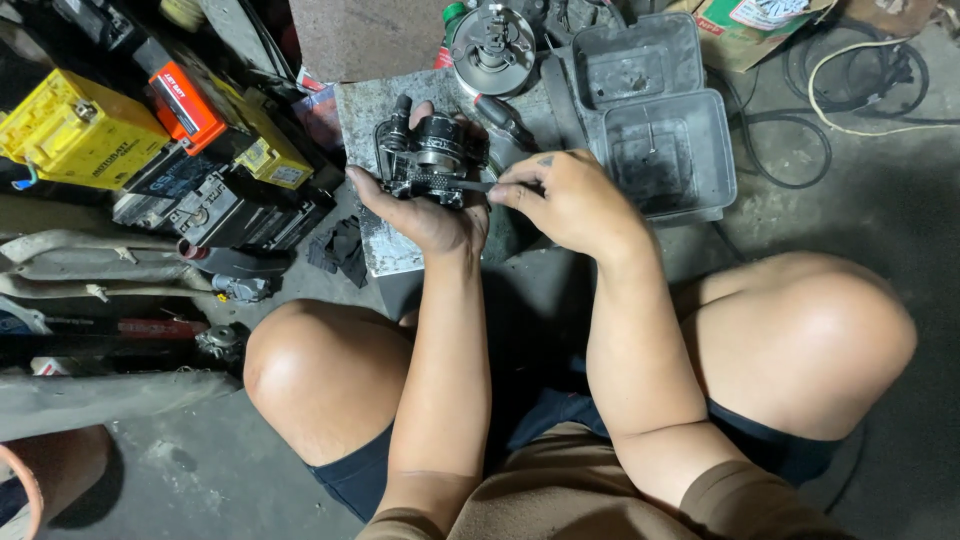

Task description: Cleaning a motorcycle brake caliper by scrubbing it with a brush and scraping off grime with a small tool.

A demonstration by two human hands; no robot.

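My left hand [420,205] cups a greasy black metal engine part [432,155] from below, thumb and fingers wrapped round its sides. My right hand [570,200] pinches a thin dark metal tool [478,186] whose tip touches the part's right side. Both hands hover over a grey stone slab [372,110] set on the concrete floor. I am squatting, my knees on either side of my arms.
Behind the slab lie an open grey plastic case [650,120], a round metal drum part [492,48] and a dark-handled tool [505,118]. Several batteries, yellow [75,130], orange and black, are stacked at left. Cables coil at top right [860,75].
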